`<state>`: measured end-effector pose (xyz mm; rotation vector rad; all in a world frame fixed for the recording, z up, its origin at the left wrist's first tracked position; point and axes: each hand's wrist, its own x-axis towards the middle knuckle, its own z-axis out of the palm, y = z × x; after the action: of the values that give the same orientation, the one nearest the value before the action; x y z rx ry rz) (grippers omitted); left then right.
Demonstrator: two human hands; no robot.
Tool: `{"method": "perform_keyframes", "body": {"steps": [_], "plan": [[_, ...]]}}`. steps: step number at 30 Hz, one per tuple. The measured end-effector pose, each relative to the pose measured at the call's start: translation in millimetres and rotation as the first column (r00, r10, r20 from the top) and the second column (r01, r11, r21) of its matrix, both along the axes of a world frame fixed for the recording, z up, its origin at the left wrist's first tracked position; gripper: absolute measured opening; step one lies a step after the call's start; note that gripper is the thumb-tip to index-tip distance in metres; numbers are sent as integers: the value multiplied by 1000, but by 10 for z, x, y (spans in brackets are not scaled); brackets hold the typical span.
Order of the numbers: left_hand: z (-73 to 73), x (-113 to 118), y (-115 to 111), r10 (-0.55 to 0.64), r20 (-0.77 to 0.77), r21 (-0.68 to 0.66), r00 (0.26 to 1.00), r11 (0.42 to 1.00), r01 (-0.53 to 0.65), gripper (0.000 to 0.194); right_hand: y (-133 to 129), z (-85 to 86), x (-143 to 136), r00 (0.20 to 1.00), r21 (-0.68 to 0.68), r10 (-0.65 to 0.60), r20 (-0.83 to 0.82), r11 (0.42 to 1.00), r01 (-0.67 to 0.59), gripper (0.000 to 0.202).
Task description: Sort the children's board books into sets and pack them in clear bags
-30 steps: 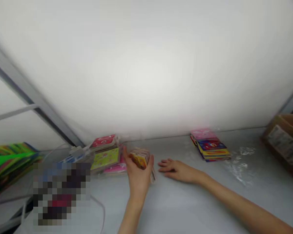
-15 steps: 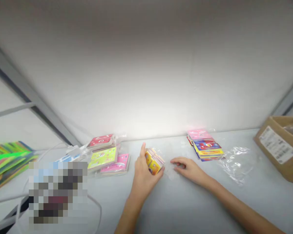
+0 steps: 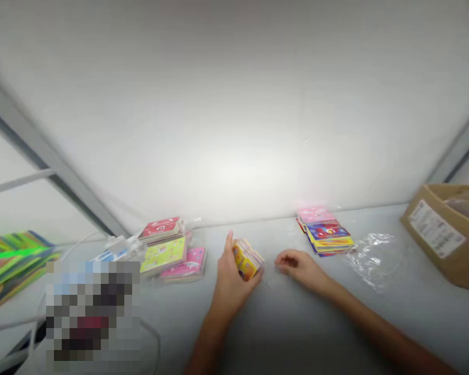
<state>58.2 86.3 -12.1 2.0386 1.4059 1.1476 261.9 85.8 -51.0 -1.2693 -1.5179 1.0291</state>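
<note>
My left hand is wrapped round a thick stack of yellow picture cards, with the thumb at its near edge and a finger up along its left side. The stack is tilted, its pale edges facing right. Just to its right is my right hand, a small gap away from the cards. Its fingers are curled together at the tips; what they hold, if anything, is too blurred to make out.
At left lie packs of cards in clear wrap: red, green and pink. Mixed cards are piled at back right, beside a crumpled clear plastic bag. A cardboard box stands far right.
My right hand's fingertips have curled in closer together and shifted slightly right. Clear plastic seen between the hands earlier is now hardly visible. My left hand still holds the cards.
</note>
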Motion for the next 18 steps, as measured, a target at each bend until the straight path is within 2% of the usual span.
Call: {"method": "perform_keyframes", "body": {"steps": [2,4,6,9,14,16,18], "plan": [[-4,6,-12,-45,-47,-3,998,999,45,103,5,80,42,987,-4,-46,-154,999,46,15],[-2,20,-39,-87,-98,-4,991,996,87,104,-14,196,100,947,7,-151,-283,987,160,23],[1,43,-76,-119,-141,-8,983,993,119,105,-68,320,152,881,41,-273,-388,949,312,26],[-5,87,-136,-173,-196,-18,965,985,173,107,-192,439,183,827,115,-333,-454,898,425,22],[-17,143,-177,-219,-221,-27,950,975,219,105,-278,388,126,873,93,-264,-409,940,328,23],[-18,141,-159,-206,-226,-39,952,979,202,102,-246,340,131,851,63,-257,-458,945,320,27],[-23,121,-122,-177,-219,-46,960,984,171,101,-202,304,175,792,31,-301,-531,927,373,27]]}}
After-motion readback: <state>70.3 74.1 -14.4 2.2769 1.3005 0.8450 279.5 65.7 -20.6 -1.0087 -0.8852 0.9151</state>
